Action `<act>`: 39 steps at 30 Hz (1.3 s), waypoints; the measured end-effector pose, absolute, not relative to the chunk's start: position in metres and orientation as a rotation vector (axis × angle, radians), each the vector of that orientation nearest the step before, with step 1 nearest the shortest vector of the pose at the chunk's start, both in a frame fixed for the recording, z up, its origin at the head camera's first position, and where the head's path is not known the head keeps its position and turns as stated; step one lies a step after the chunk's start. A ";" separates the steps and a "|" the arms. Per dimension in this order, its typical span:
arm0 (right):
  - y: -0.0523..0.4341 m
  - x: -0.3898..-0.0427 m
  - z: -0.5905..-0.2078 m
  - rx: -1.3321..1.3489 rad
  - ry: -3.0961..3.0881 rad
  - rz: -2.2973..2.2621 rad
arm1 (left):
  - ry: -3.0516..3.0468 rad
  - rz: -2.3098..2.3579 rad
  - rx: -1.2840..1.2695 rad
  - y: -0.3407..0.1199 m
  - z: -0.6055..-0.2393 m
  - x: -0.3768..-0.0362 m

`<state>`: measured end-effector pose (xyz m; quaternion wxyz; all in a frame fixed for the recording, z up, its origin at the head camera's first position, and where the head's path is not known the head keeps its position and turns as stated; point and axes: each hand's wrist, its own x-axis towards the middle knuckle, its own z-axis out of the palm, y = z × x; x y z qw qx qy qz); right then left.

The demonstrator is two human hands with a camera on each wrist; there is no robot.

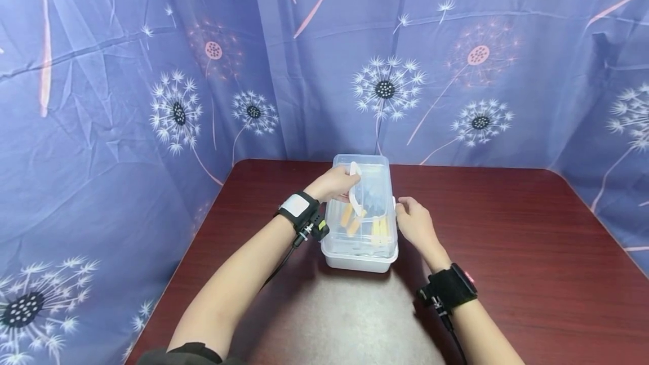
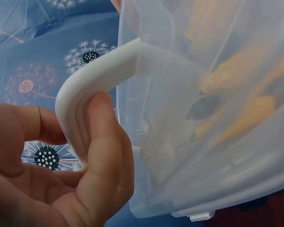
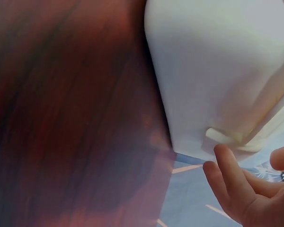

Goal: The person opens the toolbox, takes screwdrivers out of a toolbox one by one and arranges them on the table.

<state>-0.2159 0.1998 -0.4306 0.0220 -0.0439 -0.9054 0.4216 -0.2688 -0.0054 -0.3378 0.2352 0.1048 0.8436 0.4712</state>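
A storage box has a white base [image 1: 357, 263] and a tall clear lid [image 1: 374, 176]. My left hand [image 1: 332, 183] grips the white carrying handle [image 1: 357, 205] on top of the lid, thumb and fingers round its bar in the left wrist view. Yellow and orange pieces [image 1: 379, 231] show through the clear plastic, along with blurred darker shapes. At the box's right side is my right hand [image 1: 416, 223], fingers loosely bent and holding nothing. In the right wrist view its fingertips are right at a white side latch [image 3: 218, 138].
The box stands on a dark red wooden table [image 1: 487, 213], toward its far edge. A blue curtain [image 1: 324, 72] with dandelion prints hangs behind and to the left. Cables [image 1: 278, 269] run from the wrist cameras along both forearms.
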 end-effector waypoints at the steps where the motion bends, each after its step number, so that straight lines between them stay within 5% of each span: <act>1: 0.200 -0.217 -0.431 -0.141 -2.814 1.340 | 2.317 1.293 0.286 -0.006 -0.338 -0.269; 26: 0.197 -0.236 -0.444 -0.120 -2.823 1.573 | 2.390 1.332 0.290 -0.008 -0.346 -0.267; 39: 0.201 -0.250 -0.447 -0.047 -2.724 2.084 | 2.386 1.361 0.269 -0.006 -0.349 -0.268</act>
